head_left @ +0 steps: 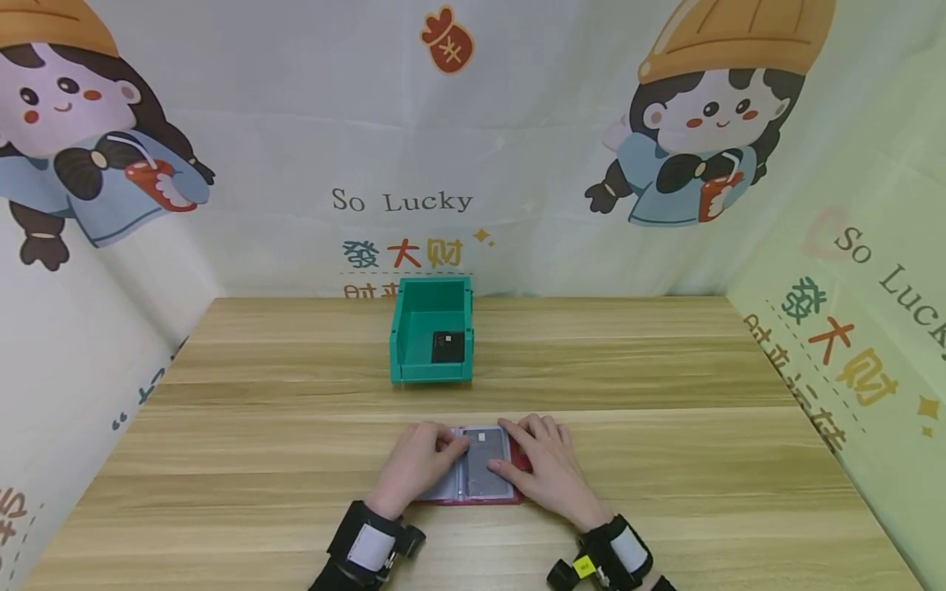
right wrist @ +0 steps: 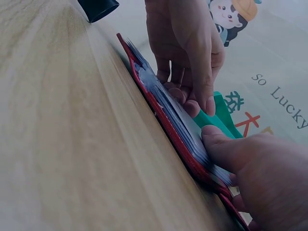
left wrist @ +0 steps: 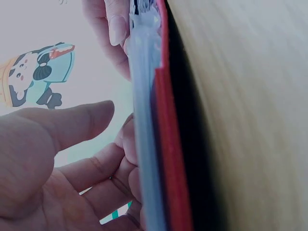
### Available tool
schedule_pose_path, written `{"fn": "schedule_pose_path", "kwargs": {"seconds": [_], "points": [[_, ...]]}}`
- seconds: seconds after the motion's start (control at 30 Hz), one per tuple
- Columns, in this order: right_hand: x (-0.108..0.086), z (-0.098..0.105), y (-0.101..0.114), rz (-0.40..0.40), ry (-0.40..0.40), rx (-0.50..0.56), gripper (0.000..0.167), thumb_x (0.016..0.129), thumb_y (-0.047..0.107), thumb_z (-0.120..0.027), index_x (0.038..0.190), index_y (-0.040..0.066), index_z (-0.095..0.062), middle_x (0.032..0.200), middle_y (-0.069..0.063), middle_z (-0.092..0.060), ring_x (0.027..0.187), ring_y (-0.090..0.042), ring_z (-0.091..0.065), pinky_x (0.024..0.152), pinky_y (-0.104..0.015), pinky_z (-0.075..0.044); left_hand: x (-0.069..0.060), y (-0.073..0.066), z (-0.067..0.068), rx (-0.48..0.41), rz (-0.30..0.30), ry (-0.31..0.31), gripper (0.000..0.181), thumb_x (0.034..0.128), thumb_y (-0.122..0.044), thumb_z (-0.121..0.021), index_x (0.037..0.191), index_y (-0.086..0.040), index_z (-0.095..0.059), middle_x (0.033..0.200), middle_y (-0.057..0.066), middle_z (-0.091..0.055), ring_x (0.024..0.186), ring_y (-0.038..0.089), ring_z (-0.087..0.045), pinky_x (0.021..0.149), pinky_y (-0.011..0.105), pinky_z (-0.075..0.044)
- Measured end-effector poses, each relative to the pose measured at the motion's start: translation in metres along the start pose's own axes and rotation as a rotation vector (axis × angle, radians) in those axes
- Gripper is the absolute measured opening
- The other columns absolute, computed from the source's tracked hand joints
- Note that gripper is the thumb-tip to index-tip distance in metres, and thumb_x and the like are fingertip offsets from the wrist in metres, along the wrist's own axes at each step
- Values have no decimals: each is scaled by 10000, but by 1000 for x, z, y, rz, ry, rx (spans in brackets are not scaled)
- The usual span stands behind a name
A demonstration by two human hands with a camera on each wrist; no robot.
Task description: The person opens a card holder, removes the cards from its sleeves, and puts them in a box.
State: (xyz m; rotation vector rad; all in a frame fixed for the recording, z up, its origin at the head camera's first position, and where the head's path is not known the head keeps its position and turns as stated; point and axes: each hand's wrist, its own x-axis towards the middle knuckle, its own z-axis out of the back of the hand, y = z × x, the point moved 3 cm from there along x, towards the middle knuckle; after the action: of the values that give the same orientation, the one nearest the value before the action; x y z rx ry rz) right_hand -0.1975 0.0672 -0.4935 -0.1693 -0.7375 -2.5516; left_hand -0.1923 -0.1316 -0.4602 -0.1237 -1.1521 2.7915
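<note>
I find the red card holder (head_left: 461,480) lying opened flat on the wooden table (head_left: 665,369), directly in front of the person, its clear plastic pages uppermost and its red cover showing along the lower and right edges. A grey card (head_left: 484,451) with a small pale square near its top sits on the right-hand page; I cannot tell whether it lies in or under the plastic. The left hand (head_left: 420,461) is over the left-hand page, unclenched, its fingertips touching the pages; in the left wrist view I note the thumb standing clear of them. I observe no grasp by this hand. The right hand (head_left: 547,468) is spread across the right side of the holder, unclenched, its thumb resting over the grey card and its index fingertip at the holder's upper edge; it presses rather than clenches. Beyond the holder, well apart from both hands, I record a teal bin (head_left: 432,373) standing near the table's far edge, with a black card (head_left: 447,347) inside, toward the front right. Each wrist carries a black strap (head_left: 369,546) with a white patch. Behind the table hangs a pale backdrop (head_left: 281,139) printed with cartoon figures and the words "So Lucky".
</note>
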Motion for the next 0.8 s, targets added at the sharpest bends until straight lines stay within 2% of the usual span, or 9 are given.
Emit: {"fn": "schedule_pose_path", "kwargs": {"seconds": [0.3, 0.43, 0.6, 0.8], "points": [[-1, -1, 0, -1, 21, -16, 626, 881, 510, -709, 1377, 142, -609, 1050, -2, -534, 956, -168, -399, 857, -354, -278, 1, 0, 1, -20, 25, 16, 324, 972, -256, -657, 682, -115, -694, 588, -89, -404, 576, 82, -368, 518, 207, -239], [-1, -1, 0, -6, 33, -21, 632, 883, 516, -706, 1387, 150, -602, 1044, 2, -520, 947, -162, -385, 847, -341, -268, 0, 0, 1, -20, 28, 30, 329, 967, -270, -665, 680, -113, -690, 585, -88, -395, 570, 81, -362, 518, 207, -234], [-1, 0, 1, 27, 21, -36, 632, 888, 503, -702, 1407, 160, -591, 1028, 6, -511, 931, -151, -370, 838, -336, -263, 1, 1, 0, -1, 20, 44, 305, 960, -254, -676, 689, -116, -697, 587, -84, -395, 573, 82, -368, 528, 207, -236], [0, -1, 0, 40, 26, -45, 627, 898, 502, -688, 1422, 175, -580, 1044, 16, -513, 927, -133, -359, 837, -325, -259, 3, 4, -2, 1, 10, 55, 270, 954, -260, -687, 727, -120, -724, 606, -86, -442, 594, 85, -401, 540, 209, -258]]}}
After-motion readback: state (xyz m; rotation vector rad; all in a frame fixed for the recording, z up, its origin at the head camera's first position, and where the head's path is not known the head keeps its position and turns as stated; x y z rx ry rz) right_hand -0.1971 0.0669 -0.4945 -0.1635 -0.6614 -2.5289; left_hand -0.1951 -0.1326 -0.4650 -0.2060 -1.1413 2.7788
